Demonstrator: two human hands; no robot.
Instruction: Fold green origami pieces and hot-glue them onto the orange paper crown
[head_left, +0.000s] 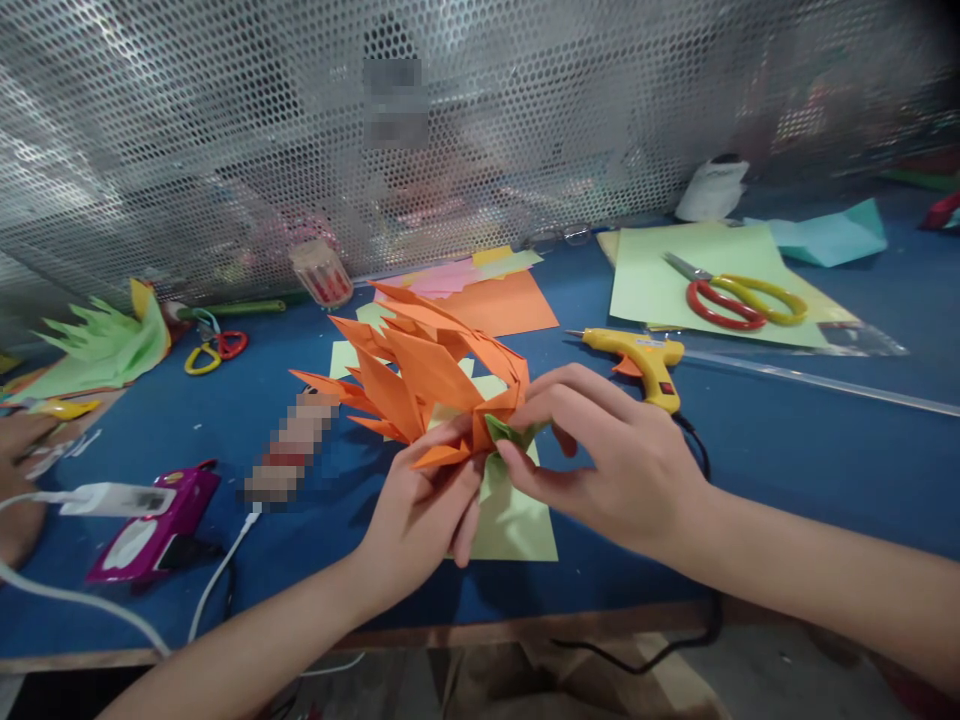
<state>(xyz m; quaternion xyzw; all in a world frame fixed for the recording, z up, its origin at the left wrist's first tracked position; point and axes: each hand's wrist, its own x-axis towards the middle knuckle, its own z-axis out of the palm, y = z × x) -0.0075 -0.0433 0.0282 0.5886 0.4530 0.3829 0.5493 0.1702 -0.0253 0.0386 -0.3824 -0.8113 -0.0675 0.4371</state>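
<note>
An orange folded-paper piece with several pointed petals [427, 375] is held up over the blue table. My left hand [420, 500] is closed around its lower end, fingers curled underneath. A small green folded paper [504, 430] sits against the orange base, pinched between the thumb and fingers of my right hand [600, 450]. Whether the green paper is fixed to the orange one I cannot tell. Below both hands lies a pale green sheet [525, 520], partly covered by them.
A yellow glue gun [637, 355] lies right of my hands, its cord running down. Red-and-yellow scissors [739, 295] rest on green sheets [660, 265]. At left are a purple power strip [161, 530], smaller scissors [217, 345], green paper [112, 345] and another person's hand [19, 450].
</note>
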